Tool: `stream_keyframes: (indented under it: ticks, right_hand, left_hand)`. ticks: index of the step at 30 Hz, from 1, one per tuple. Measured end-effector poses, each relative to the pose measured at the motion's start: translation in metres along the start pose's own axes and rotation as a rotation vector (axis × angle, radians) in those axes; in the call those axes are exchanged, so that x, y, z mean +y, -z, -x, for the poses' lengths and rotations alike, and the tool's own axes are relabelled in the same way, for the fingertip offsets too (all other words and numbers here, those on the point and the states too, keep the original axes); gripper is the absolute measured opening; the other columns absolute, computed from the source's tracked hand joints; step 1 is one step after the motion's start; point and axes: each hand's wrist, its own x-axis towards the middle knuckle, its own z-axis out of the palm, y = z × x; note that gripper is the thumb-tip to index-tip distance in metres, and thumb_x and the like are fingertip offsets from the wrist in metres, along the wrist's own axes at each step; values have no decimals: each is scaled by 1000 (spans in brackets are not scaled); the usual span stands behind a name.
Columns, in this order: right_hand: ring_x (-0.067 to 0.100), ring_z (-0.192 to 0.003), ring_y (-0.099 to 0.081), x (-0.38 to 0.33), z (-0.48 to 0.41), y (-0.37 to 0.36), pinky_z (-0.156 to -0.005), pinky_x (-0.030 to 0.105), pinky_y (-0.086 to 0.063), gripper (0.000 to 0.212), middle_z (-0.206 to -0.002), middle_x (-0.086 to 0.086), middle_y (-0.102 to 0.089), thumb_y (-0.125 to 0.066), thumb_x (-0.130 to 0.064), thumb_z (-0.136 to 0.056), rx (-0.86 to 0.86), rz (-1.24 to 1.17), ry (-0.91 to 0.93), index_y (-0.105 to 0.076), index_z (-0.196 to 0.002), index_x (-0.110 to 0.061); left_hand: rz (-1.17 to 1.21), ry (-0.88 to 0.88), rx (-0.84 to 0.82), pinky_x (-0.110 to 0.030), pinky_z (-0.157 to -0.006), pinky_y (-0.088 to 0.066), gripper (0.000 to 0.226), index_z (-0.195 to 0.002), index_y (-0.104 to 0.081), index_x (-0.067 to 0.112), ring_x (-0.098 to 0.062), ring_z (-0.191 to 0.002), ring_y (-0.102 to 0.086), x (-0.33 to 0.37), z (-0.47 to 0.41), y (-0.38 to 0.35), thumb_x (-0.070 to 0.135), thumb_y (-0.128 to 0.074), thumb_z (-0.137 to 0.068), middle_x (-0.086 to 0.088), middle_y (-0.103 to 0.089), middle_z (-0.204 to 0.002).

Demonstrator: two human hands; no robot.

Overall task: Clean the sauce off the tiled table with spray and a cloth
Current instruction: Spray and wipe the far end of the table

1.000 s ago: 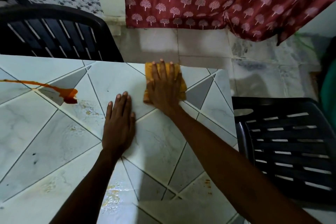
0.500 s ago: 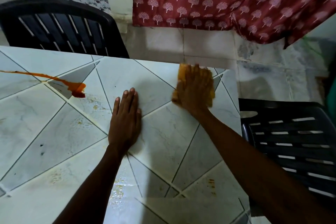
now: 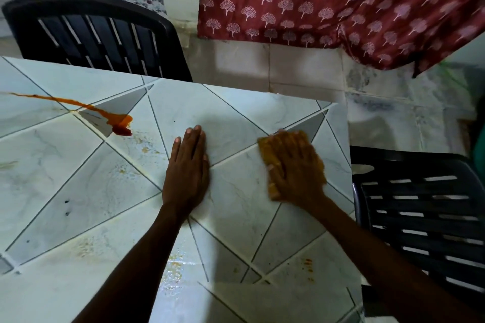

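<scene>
The yellow cloth (image 3: 265, 148) is pressed flat on the tabletop (image 3: 78, 191) at centre-right of the frame, under the right hand (image 3: 296, 168). Its grip is fully open: fingers straight, nothing pinched. The left hand (image 3: 187, 170), also flat & open, is rested on the tiles just beside and holds nothing. For a good wipe, even pressure should be kept and long strokes led toward the sauce (image 3: 118, 119) streak at upper left, not yet touched. Vs. 0.5 s ago, the cloth was drawn back from the far edge; the left hand was not moved.
</scene>
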Motion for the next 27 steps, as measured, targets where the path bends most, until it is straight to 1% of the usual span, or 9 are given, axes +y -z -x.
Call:
stream_keyframes:
  ticks: [3,5,7,9,14,19,21,25,27]
  right_hand:
    - [38,-156,-4,-5,-67,11,-124,61,-7,71,-171,6,-10,-24,-55,-99,58,-35,-302,-13,-163,-25]
    - [42,-155,-8,-36,-109,14,-124,62,-6,78,-170,11,-14,-13,-56,-93,51,-74,-400,-16,-162,-21]
    - [44,-152,-19,-71,-130,14,-122,63,-14,77,-167,12,-25,-25,-55,-91,56,-58,-333,-26,-160,-21]
    - [42,-150,-26,-94,-124,7,-121,61,-17,72,-164,9,-32,-37,-51,-92,88,-7,-169,-34,-158,-23]
    - [34,-156,-9,-96,-23,-8,-125,55,-12,68,-169,4,-19,-39,-49,-99,63,9,155,-24,-161,-26]
    - [32,-157,-7,-50,56,-8,-121,58,-20,67,-170,2,-18,-40,-48,-98,-15,-7,181,-29,-160,-25]
    - [35,-157,-9,-41,35,-6,-121,60,-19,66,-170,5,-16,-31,-50,-101,-36,35,95,-27,-160,-24]
    - [46,-151,-21,-75,-78,-2,-121,65,-17,70,-166,15,-26,-23,-52,-98,65,19,-277,-28,-160,-21]
    - [47,-150,-22,-115,-123,7,-121,66,-15,72,-164,17,-30,-25,-53,-95,70,-21,-300,-31,-158,-20]
  left_hand:
    - [-14,2,2,-46,-122,-16,55,-153,-26,4,-23,-151,-15,-5,0,-3,22,-31,-102,-10,-21,-162]
    - [-16,-4,7,-46,-122,-15,54,-153,-26,3,-23,-151,-15,-6,-1,-4,22,-31,-102,-10,-22,-162]
    - [3,-10,11,-45,-123,-15,53,-152,-28,3,-23,-151,-16,-7,-2,-4,21,-32,-103,-10,-24,-162]
    - [45,-6,18,-44,-123,-16,52,-151,-31,3,-22,-151,-19,-7,-2,-3,21,-32,-103,-11,-27,-160]
    - [173,48,80,-38,-122,-20,45,-142,-48,5,-23,-140,-40,-2,2,5,16,-40,-99,-10,-48,-148]
    - [256,74,159,-38,-119,-27,41,-135,-56,9,-23,-133,-48,-18,19,31,13,-45,-96,-7,-56,-139]
    - [220,114,166,-35,-117,-29,39,-135,-56,11,-23,-132,-48,-35,34,43,19,-45,-99,-6,-56,-138]
    - [165,196,208,-45,-113,-33,42,-136,-55,11,-24,-133,-46,-65,61,64,31,-43,-101,-8,-55,-138]
    - [176,220,235,-46,-115,-30,44,-137,-53,11,-24,-135,-44,-73,68,68,32,-44,-100,-8,-53,-140]
